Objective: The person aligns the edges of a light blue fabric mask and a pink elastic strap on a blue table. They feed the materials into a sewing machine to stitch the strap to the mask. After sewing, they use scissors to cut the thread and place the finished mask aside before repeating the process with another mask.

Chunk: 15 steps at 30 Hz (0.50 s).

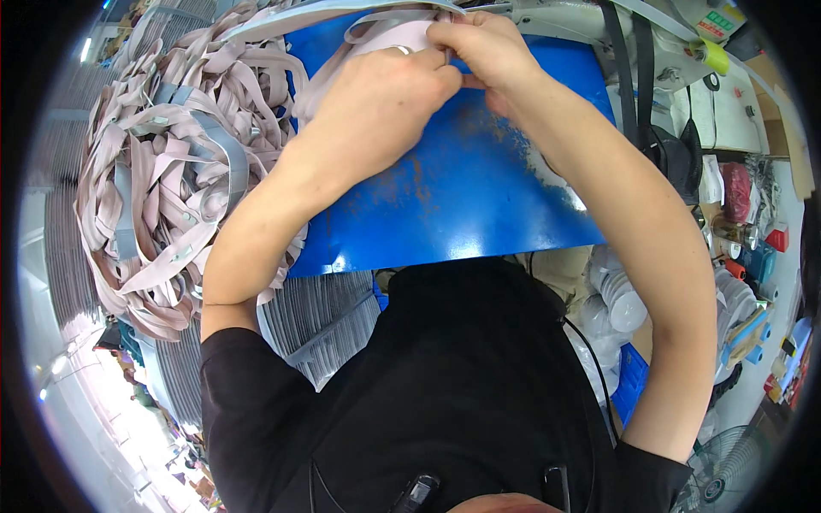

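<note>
Both my hands meet at the far edge of a blue work surface (445, 201), worn brown in patches. My left hand (385, 94), a ring on one finger, is closed in a grip on a pale pink fabric strap (402, 32). Thumb and fingers of my right hand (492, 53) pinch the same strap just beside it. The exact gripping point is partly covered by my fingers. A light grey-blue band (316, 15) runs across the top, beyond my hands. To the left lies a big tangled heap of pink and grey straps (162, 205).
Stacked grey strips (329, 321) sit below the heap at the left. A white machine body (569, 24) stands at the far right, near hanging black belts (633, 77). White thread cones (624, 303) are by my right arm, and a fan (727, 466) is at lower right.
</note>
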Motion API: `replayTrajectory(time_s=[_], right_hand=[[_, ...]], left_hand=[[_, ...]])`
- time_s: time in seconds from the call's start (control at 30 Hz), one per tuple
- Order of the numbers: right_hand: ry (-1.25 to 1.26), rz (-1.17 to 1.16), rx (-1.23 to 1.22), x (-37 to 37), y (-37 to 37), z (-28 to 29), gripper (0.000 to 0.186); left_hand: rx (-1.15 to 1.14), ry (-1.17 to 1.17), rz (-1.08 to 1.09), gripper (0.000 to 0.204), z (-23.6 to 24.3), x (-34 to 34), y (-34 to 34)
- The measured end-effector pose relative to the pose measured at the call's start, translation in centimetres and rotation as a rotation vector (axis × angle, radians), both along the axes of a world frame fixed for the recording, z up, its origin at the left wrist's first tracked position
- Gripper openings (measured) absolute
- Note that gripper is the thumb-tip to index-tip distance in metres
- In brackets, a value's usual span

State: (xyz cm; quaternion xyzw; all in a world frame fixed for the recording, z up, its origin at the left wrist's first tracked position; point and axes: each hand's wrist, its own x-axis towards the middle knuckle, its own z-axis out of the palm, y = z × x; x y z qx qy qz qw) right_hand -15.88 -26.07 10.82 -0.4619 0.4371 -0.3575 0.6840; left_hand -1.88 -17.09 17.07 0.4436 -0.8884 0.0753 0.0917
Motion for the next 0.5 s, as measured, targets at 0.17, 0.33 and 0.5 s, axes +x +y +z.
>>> replayTrajectory(time_s=[0.17, 0.33, 0.5], right_hand=[[0.077, -0.027, -0.066, 0.3, -1.0, -0.9, 0.018], [-0.034, 0.046, -0.018, -1.3, -1.3, -1.4, 0.021], [-0.184, 0.032, 0.021, -1.1, -0.5, -1.4, 0.02]], left_hand=[[0.008, 0.129, 0.054, 0.018, -0.8, -1.9, -0.4], [0.131, 0.24, 0.035, 0.019, 1.2, -2.1, 0.1], [-0.058, 0.308, 0.148, 0.033, -1.9, 2.1, -2.2]])
